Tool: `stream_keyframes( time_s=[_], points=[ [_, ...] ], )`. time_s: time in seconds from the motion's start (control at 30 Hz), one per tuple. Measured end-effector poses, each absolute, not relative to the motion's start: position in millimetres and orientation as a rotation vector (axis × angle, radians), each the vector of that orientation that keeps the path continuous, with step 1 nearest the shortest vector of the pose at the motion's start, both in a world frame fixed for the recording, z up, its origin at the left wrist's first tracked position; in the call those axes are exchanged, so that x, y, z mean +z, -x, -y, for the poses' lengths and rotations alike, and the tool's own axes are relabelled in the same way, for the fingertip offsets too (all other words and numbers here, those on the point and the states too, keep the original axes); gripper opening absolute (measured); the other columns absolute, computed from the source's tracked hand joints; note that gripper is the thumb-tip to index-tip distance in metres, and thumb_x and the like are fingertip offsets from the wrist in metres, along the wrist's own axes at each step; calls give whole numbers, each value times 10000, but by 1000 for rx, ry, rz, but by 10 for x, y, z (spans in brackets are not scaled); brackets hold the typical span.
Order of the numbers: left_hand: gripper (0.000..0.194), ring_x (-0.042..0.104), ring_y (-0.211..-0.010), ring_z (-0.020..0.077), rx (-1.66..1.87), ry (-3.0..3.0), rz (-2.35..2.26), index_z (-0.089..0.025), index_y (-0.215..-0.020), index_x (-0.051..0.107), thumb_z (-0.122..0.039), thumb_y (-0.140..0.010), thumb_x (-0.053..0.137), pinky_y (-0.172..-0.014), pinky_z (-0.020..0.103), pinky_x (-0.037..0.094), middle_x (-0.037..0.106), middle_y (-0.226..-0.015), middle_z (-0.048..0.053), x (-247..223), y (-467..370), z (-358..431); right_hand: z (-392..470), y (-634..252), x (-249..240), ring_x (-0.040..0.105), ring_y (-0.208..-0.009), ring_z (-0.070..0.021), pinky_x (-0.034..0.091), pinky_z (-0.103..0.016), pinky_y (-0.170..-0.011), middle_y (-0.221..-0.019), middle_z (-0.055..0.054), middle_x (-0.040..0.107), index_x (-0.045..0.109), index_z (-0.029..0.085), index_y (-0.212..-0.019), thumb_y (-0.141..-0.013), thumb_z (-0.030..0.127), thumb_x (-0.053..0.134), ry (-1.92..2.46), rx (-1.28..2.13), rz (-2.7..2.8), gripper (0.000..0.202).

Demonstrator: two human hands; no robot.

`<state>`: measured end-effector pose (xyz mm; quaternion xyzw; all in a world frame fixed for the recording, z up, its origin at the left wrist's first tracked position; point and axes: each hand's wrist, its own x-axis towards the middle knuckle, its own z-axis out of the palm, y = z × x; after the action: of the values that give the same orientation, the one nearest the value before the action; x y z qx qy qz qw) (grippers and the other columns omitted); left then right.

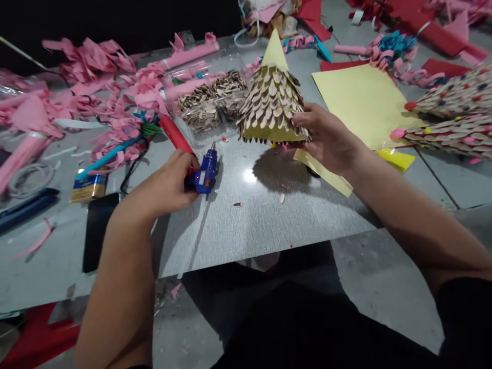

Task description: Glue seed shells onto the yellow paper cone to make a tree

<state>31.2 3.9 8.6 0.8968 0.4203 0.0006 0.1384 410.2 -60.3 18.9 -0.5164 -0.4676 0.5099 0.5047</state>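
Observation:
My left hand (172,182) is closed around a blue glue gun (206,173), low over the table, with a glue stick trailing from its back end. In my right hand (326,136) is a yellow paper cone (274,102), its tip bare and its sides covered with overlapping rows of seed shells. The cone stands upright, lifted above its shadow on the table. Part of my right fingers is hidden behind it. Just behind the cone is a clear plastic tray (215,125) with heaps of shells in its compartments. A few loose shells (282,198) lie below.
Pink paper scraps (100,59) cover the left and back. A yellow sheet (357,102) and two shell-covered cones (453,136) lie at right. On the left are a black phone (98,230), a small box (89,187) and a dark blue stapler-like tool (28,209).

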Motion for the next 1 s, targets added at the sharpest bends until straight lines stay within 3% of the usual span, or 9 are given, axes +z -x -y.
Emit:
stream_keyframes(
  time_s=[0.17, 0.3, 0.37, 0.43, 0.53, 0.63, 0.73, 0.87, 1.0],
  points=[
    [390, 631, -1215, 222, 43, -2538, -1226, -104, -1339, 646, -141, -953, 604, -1160, 371, 541, 610, -1442, 156, 115, -213, -107, 716, -4010, 243, 745, -1413, -308, 693, -443, -1128, -1433, -46, 795, 654, 324, -1224, -819, 555, 960, 1035, 1354, 1053, 557],
    [511, 629, -1408, 324, 108, -2718, -1296, -133, -1489, 700, -178, -985, 631, -1302, 527, 470, 676, -1535, 176, 123, -118, 67, 723, -3945, 201, 738, -1476, -355, 678, -521, -1178, -1500, -59, 767, 586, 347, -1393, -815, 671, 946, 1059, 1295, 1084, 754],
    [504, 657, -1331, 349, 318, -2881, -1428, -186, -1483, 743, -167, -983, 674, -1255, 574, 493, 749, -1447, 149, 133, -221, 351, 691, -3927, 159, 729, -1496, -379, 661, -548, -1204, -1554, -83, 734, 506, 351, -1549, -803, 799, 919, 1145, 1233, 1161, 963],
    [446, 690, -1218, 339, 566, -2988, -1416, -218, -1437, 774, -124, -1009, 690, -1165, 541, 547, 801, -1342, 128, 143, -493, 742, 652, -3927, 97, 724, -1499, -390, 653, -545, -1222, -1609, -101, 699, 418, 358, -1670, -772, 898, 900, 1205, 1157, 1241, 1153],
    [306, 717, -1090, 302, 592, -2999, -1098, -161, -1385, 771, -98, -1114, 642, -976, 450, 610, 826, -1265, 125, 90, -1122, 1303, 615, -3950, -11, 730, -1457, -396, 663, -553, -1206, -1607, -122, 701, 339, 364, -1741, -709, 949, 912, 1202, 1047, 1313, 1317],
    [218, 725, -1043, 298, 564, -2856, -1220, -136, -1329, 786, -136, -1120, 726, -892, 439, 622, 825, -1221, 121, -76, -1699, 1583, 623, -3973, -79, 727, -1425, -401, 668, -596, -1184, -1577, -133, 703, 304, 370, -1768, -727, 953, 891, 1221, 978, 1392, 1329],
    [120, 736, -1044, 288, 606, -2671, -1368, -137, -1205, 806, -106, -1109, 740, -894, 434, 630, 826, -1195, 109, -246, -1985, 1613, 666, -3980, -89, 710, -1421, -403, 654, -634, -1198, -1599, -134, 672, 328, 389, -1758, -755, 858, 940, 1207, 965, 1417, 1266],
    [130, 766, -1027, 275, 672, -2601, -1413, -142, -1164, 808, -77, -1123, 702, -867, 409, 635, 831, -1160, 108, -325, -1987, 1597, 720, -3974, -71, 710, -1392, -413, 654, -661, -1181, -1555, -147, 687, 388, 373, -1684, -727, 719, 1027, 1181, 986, 1376, 1201],
    [73, 804, -895, 222, 932, -2550, -1405, -158, -1136, 805, -108, -1117, 756, -805, 361, 647, 844, -1029, 64, -167, -1824, 1671, 752, -3965, -53, 690, -1425, -417, 659, -655, -1168, -1542, -156, 668, 399, 365, -1657, -718, 747, 1023, 1184, 973, 1394, 1191]
  ],
)
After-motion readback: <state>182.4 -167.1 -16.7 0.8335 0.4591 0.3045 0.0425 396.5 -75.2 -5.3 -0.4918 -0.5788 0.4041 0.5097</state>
